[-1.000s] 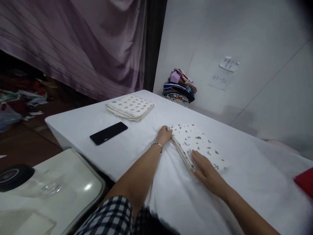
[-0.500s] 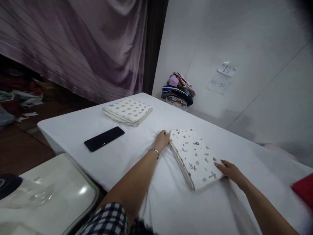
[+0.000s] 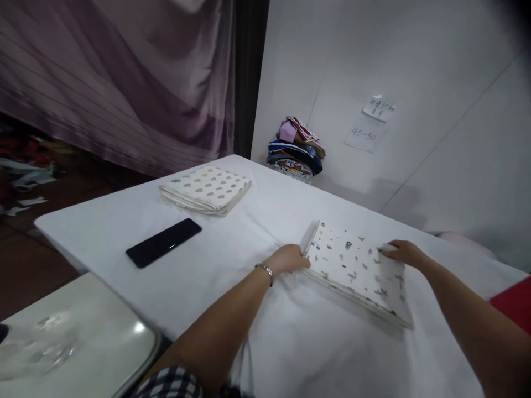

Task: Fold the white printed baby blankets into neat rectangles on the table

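A folded white cloth (image 3: pixel 352 271) printed with small plants and animals lies on the white-covered table (image 3: pixel 232 260) before me. My left hand (image 3: pixel 290 258), with a bracelet at its wrist, pinches the cloth's left edge. On the far right side, my right hand (image 3: pixel 404 254) grips the cloth between thumb and fingers. Both hands are closed on it, and its layered fold faces me. Farther left rests a second folded cloth (image 3: pixel 207 190) with a grey leaf-like print, apart from my hands.
A black phone (image 3: pixel 164 242) lies on the table's left part. Beyond the far edge, a pile of folded fabrics (image 3: pixel 295 148) stands by the wall. At lower left is a pale glossy surface (image 3: pixel 103 326) with clear plastic on it. Something red (image 3: pixel 514 304) sits at the right edge.
The printed cloth has turned on the table, its layered edge swinging round toward me, and shifted right. Both hands kept hold; the left came nearer and the right went farther away. The view shifted slightly.
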`<state>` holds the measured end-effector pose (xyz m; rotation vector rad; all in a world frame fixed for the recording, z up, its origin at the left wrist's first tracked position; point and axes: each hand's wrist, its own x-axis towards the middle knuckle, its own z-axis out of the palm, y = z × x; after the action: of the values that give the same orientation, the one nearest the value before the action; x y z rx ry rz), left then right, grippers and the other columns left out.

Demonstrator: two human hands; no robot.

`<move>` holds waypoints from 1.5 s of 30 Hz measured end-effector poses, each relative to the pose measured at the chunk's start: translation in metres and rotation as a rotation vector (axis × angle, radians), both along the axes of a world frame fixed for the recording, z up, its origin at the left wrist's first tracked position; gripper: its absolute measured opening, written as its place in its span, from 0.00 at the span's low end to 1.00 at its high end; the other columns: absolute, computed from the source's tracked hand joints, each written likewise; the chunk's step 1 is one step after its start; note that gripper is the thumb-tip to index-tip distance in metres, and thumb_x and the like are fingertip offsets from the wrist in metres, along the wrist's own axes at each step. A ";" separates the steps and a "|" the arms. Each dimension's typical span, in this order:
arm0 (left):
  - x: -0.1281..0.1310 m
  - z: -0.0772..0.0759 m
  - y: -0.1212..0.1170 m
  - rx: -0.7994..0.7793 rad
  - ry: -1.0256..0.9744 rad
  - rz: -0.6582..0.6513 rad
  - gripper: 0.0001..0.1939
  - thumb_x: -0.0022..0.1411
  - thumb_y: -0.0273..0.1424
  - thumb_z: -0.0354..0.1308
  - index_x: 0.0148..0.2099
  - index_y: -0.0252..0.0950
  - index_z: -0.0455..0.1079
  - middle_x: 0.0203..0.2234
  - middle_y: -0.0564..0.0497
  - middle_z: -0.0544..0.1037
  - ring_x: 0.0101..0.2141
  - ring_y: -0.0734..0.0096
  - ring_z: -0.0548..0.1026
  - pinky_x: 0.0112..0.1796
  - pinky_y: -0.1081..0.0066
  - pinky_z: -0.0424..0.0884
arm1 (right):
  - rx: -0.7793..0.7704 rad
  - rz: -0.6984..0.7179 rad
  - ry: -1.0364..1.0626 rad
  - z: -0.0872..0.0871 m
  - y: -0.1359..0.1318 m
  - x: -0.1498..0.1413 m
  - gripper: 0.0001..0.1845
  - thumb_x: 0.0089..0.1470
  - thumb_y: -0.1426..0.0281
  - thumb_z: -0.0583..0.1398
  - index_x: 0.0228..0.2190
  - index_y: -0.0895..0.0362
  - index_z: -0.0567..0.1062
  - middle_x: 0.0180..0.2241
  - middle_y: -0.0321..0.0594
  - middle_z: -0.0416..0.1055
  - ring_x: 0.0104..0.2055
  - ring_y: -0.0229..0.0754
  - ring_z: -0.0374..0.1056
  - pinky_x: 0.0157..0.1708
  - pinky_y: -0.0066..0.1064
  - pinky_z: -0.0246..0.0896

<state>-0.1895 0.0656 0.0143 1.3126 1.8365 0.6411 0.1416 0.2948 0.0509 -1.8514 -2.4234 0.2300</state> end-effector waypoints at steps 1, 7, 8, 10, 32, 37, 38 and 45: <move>0.006 0.001 -0.002 -0.014 0.002 -0.046 0.13 0.46 0.36 0.59 0.34 0.35 0.70 0.25 0.50 0.77 0.21 0.69 0.73 0.22 0.73 0.62 | 0.039 0.004 -0.054 -0.002 0.006 -0.005 0.20 0.39 0.68 0.64 0.37 0.62 0.77 0.39 0.54 0.74 0.42 0.58 0.69 0.40 0.42 0.63; 0.010 0.009 -0.005 -0.028 -0.036 -0.119 0.14 0.47 0.39 0.57 0.34 0.35 0.68 0.26 0.50 0.77 0.20 0.71 0.74 0.21 0.74 0.63 | 0.148 0.177 -0.052 -0.023 -0.015 -0.061 0.25 0.53 0.67 0.54 0.52 0.58 0.68 0.58 0.47 0.59 0.59 0.51 0.54 0.57 0.43 0.50; 0.009 0.010 -0.005 -0.030 -0.036 -0.124 0.14 0.47 0.39 0.57 0.34 0.35 0.68 0.26 0.50 0.77 0.20 0.71 0.74 0.21 0.74 0.63 | 0.167 0.241 -0.004 -0.027 -0.026 -0.073 0.24 0.55 0.65 0.52 0.53 0.58 0.68 0.58 0.47 0.59 0.59 0.49 0.55 0.57 0.41 0.51; 0.007 0.010 -0.004 -0.036 -0.032 -0.127 0.14 0.47 0.39 0.58 0.33 0.35 0.68 0.26 0.49 0.77 0.20 0.71 0.74 0.21 0.74 0.63 | 0.175 0.381 0.107 -0.034 -0.054 -0.098 0.26 0.57 0.60 0.50 0.54 0.58 0.67 0.57 0.47 0.60 0.58 0.49 0.56 0.56 0.42 0.53; 0.008 -0.010 -0.010 0.019 -0.418 0.009 0.07 0.56 0.30 0.54 0.30 0.31 0.69 0.26 0.49 0.77 0.20 0.78 0.73 0.17 0.80 0.56 | 0.024 0.720 0.309 -0.026 -0.191 -0.113 0.24 0.59 0.57 0.50 0.52 0.56 0.67 0.54 0.47 0.63 0.57 0.48 0.57 0.55 0.42 0.52; 0.020 -0.022 -0.004 0.123 -0.390 0.075 0.07 0.57 0.28 0.53 0.37 0.32 0.71 0.24 0.51 0.76 0.21 0.78 0.73 0.20 0.80 0.63 | 0.038 0.508 0.256 -0.021 -0.217 -0.142 0.21 0.54 0.56 0.54 0.44 0.55 0.71 0.37 0.43 0.70 0.41 0.47 0.65 0.41 0.37 0.59; 0.022 -0.023 -0.004 0.138 -0.386 0.072 0.08 0.57 0.28 0.53 0.38 0.32 0.71 0.24 0.52 0.76 0.21 0.77 0.73 0.20 0.80 0.64 | 0.030 0.484 0.235 -0.021 -0.221 -0.146 0.21 0.53 0.56 0.55 0.44 0.55 0.70 0.36 0.43 0.69 0.39 0.46 0.65 0.39 0.36 0.59; 0.016 -0.018 -0.003 0.212 -0.256 0.112 0.12 0.60 0.28 0.50 0.44 0.34 0.71 0.30 0.50 0.78 0.25 0.76 0.75 0.26 0.78 0.68 | -0.038 0.396 0.238 -0.027 -0.220 -0.151 0.22 0.50 0.66 0.54 0.48 0.55 0.67 0.34 0.40 0.70 0.33 0.42 0.64 0.32 0.31 0.55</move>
<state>-0.1734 0.0624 -0.0041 1.2025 1.6750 1.0379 -0.0090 0.0752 0.0241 -1.2516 -2.5983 0.4936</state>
